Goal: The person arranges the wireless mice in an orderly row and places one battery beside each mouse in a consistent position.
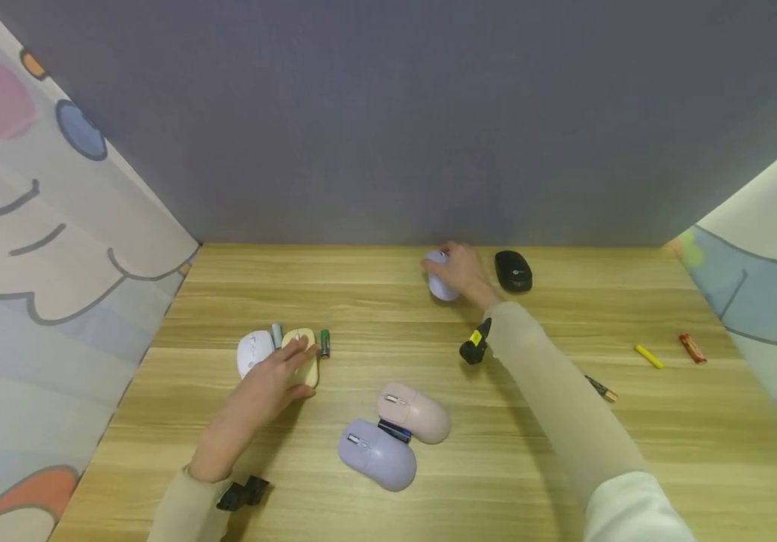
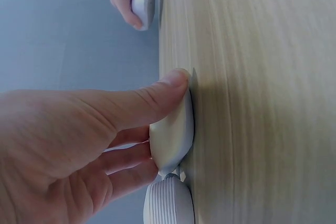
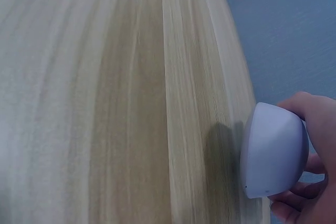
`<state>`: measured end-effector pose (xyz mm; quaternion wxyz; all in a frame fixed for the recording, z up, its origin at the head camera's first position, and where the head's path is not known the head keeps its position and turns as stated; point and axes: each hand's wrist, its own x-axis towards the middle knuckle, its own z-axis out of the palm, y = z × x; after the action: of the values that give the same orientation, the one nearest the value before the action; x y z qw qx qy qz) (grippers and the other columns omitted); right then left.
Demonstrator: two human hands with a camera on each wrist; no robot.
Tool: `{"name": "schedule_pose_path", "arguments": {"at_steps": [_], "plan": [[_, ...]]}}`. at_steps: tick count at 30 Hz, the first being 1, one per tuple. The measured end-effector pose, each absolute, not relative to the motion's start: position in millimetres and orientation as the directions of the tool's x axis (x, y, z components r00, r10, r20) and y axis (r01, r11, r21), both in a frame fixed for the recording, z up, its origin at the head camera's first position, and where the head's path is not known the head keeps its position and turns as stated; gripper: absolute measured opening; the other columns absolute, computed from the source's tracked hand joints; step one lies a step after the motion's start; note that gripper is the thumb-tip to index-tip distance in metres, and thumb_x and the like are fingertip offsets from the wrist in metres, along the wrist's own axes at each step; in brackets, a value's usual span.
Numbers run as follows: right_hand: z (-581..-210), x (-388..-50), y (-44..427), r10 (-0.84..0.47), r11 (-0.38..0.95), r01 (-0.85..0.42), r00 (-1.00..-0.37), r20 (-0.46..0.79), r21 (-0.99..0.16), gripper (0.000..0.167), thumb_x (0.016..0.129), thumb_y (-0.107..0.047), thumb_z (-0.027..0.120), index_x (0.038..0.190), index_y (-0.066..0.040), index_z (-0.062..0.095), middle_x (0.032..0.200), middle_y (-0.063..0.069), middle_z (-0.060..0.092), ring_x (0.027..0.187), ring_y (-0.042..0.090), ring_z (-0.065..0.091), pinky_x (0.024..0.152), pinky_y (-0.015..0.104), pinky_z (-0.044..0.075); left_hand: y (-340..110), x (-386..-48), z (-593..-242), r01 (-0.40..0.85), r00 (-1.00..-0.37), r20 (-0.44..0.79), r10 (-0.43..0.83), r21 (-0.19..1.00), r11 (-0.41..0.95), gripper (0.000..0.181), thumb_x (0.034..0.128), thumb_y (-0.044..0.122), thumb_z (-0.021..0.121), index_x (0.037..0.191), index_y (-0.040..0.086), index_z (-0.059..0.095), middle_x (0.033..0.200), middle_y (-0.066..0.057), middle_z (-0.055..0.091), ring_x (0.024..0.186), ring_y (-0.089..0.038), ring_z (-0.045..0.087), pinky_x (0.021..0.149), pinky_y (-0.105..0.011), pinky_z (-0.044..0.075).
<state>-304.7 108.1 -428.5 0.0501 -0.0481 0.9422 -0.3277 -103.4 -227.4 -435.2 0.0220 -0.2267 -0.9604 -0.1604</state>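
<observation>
My left hand [image 1: 272,382] grips a pale yellow mouse [image 1: 309,373] by its sides, thumb on one side and fingers on the other. The yellow mouse [image 2: 176,135] sits on the table in the left wrist view. Close on its left are a white mouse [image 1: 254,351] and a light-coloured battery [image 1: 276,334]; a green battery [image 1: 324,343] stands to its right. Near the table's back edge my right hand [image 1: 464,272] holds a small lavender mouse [image 1: 441,280]. In the right wrist view this lavender mouse [image 3: 274,150] looks tilted; its underside contact is hidden.
A black mouse [image 1: 513,271] lies right of my right hand. Front centre, a pink mouse [image 1: 422,414] and a larger lavender mouse [image 1: 382,458] flank dark batteries [image 1: 394,430]. At right lie black-and-copper batteries [image 1: 601,388], a yellow battery [image 1: 649,356] and a red one [image 1: 693,348]. A grey panel [image 1: 388,135] rises behind.
</observation>
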Motion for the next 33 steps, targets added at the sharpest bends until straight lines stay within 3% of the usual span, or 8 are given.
{"name": "schedule_pose_path", "arguments": {"at_steps": [13,33], "plan": [[-438,-311,108,-0.084,0.824,-0.025,-0.993,-0.078,-0.566,0.068,0.094,-0.047,0.064,0.139,0.003,0.056,0.135,0.027,0.058,0.126,0.043,0.052,0.103,0.052,0.052,-224,-104,-433,0.445,-0.895,0.106,0.434,0.298,0.845,0.064,0.0801,0.014,0.087,0.136,-0.005,0.062,0.143,-0.03,0.057,0.127,-0.047,0.059,0.101,-0.056,0.053],[-442,-314,102,-0.041,0.866,0.003,-0.996,-0.077,-0.5,0.065,0.094,-0.045,0.064,0.135,0.005,0.056,0.13,0.028,0.056,0.123,0.042,0.052,0.106,0.054,0.046,-226,-99,-435,0.447,-0.894,0.113,0.434,0.295,0.844,0.063,0.0796,0.013,0.087,0.135,-0.006,0.063,0.142,-0.029,0.057,0.126,-0.046,0.06,0.101,-0.055,0.053]]}}
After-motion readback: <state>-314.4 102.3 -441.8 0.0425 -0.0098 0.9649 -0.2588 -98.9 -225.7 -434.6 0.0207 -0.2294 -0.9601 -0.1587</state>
